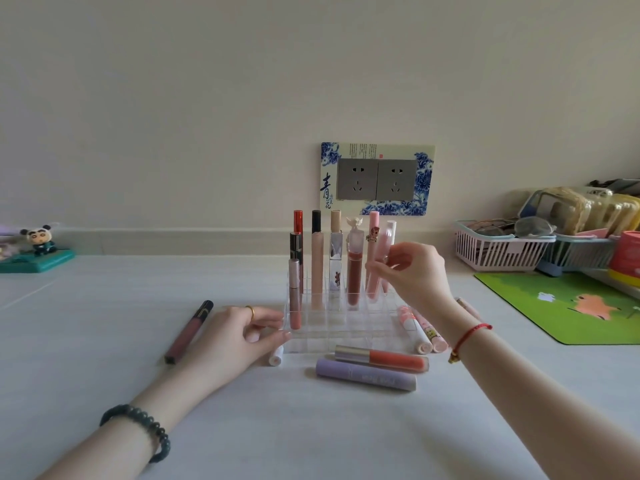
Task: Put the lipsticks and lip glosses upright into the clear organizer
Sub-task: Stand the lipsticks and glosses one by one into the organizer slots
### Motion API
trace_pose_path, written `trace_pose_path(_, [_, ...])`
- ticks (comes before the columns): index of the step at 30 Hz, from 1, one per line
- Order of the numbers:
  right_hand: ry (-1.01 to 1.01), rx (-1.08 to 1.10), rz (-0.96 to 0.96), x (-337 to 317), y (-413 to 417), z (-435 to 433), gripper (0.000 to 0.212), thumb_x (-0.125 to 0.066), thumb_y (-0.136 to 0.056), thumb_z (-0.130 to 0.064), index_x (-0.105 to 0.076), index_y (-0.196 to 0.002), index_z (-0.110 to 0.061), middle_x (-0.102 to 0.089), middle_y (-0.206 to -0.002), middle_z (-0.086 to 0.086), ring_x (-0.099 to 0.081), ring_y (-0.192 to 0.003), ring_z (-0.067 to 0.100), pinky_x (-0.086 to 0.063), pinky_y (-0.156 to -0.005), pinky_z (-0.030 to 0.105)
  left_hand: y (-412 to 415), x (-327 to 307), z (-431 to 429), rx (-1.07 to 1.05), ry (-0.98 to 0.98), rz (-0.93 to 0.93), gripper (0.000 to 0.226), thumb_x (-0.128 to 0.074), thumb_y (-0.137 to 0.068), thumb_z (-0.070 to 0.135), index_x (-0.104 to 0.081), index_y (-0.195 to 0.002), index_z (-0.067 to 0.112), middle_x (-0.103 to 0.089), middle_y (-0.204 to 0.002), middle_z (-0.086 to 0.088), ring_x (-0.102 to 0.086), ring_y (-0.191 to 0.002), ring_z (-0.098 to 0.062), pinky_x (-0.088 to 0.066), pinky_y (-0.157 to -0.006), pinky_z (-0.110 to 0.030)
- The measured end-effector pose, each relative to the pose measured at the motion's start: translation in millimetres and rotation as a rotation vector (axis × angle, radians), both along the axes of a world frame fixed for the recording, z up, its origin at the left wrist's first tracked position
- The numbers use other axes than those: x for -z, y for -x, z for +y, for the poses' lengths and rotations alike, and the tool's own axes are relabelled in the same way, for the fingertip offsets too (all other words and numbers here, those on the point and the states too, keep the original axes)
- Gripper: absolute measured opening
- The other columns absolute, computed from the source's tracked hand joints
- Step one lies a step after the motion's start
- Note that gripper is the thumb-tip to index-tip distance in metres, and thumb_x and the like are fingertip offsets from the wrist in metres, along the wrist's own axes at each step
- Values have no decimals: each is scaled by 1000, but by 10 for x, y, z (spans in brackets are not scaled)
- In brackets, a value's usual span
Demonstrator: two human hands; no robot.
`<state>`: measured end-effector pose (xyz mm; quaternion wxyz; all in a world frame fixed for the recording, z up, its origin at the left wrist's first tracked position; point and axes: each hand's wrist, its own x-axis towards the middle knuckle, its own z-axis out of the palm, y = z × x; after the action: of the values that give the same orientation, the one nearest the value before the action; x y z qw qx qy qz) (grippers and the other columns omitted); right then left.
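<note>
The clear organizer (332,329) stands mid-table with several lipsticks and glosses upright in its back rows. My right hand (414,273) pinches a pale pink gloss tube (377,268) that stands tilted in a back-right cell. My left hand (239,336) rests on the table, fingertips touching the organizer's front-left corner. Lying loose: a dark mauve gloss (188,330) at left, a small white tube (277,355) by my left fingers, an orange gloss (381,358) and a lilac tube (365,374) in front, several pink and white tubes (420,332) at right.
A green mat (568,306) lies at right, with pink and blue baskets (502,251) of items behind it. A panda figurine (38,247) sits at far left. A wall socket plate (377,180) is behind the organizer.
</note>
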<state>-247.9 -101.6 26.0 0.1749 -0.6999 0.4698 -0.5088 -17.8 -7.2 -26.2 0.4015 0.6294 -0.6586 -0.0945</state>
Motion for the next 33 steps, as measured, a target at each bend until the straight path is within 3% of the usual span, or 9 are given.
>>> trace_pose_path(4, [-5,13,43,69,-15,-2,16,-77,-68,-24,-62,-72,-19,-57,-63,-12,-54,-60,4,-43,-60,13,2,-7,10,2,16,-11,34,-71,-74,39,-67,-105,25,-66,-89,22,-60,-88,11,-37,-70,5])
trace_pose_path(8, [0,22,43,98,-19,-16,17,-76,-69,-26,-61,-72,-19,-57,-63,-11,-53,-60,5,-41,-59,13,11,-20,23,22,28,-5,32,-70,-75,35,-67,-105,23,-64,-88,23,-49,-92,25,-35,-68,6])
trace_pose_path(13, [-5,6,34,110,-36,-7,18,-75,-70,-26,-60,-74,-19,-55,-63,-11,-49,-58,3,-37,-55,12,23,-36,41,1,11,-18,34,-69,-75,40,-66,-106,26,-65,-89,23,-62,-92,3,-38,-72,4])
trace_pose_path(21, [-15,12,73,137,-49,-38,19,-74,-71,-28,-61,-76,-15,-53,-62,-10,-45,-57,5,-34,-54,14,54,-56,70,-11,-8,-11,35,-70,-75,39,-66,-107,24,-62,-87,25,-61,-93,1,-36,-70,5])
trace_pose_path(24, [-11,27,78,161,-37,-70,21,-75,-70,-30,-61,-78,-16,-55,-64,-7,-46,-58,6,-36,-54,14,51,-69,80,-8,-14,-1,35,-69,-76,39,-66,-107,24,-63,-88,25,-60,-91,8,-36,-68,6])
trace_pose_path(28, [-16,40,92,178,-30,-89,24,-75,-70,-31,-63,-82,-14,-55,-68,-4,-44,-59,7,-34,-53,15,51,-70,77,11,-15,-1,34,-70,-76,37,-66,-107,23,-62,-87,25,-48,-78,31,-33,-66,7])
trace_pose_path(33, [-16,45,98,181,-11,-91,28,-75,-69,-33,-65,-86,-13,-57,-69,-2,-44,-59,7,-34,-53,16,46,-68,73,7,-14,-16,34,-70,-75,37,-67,-106,23,-65,-89,21,-50,-80,28,-34,-66,6])
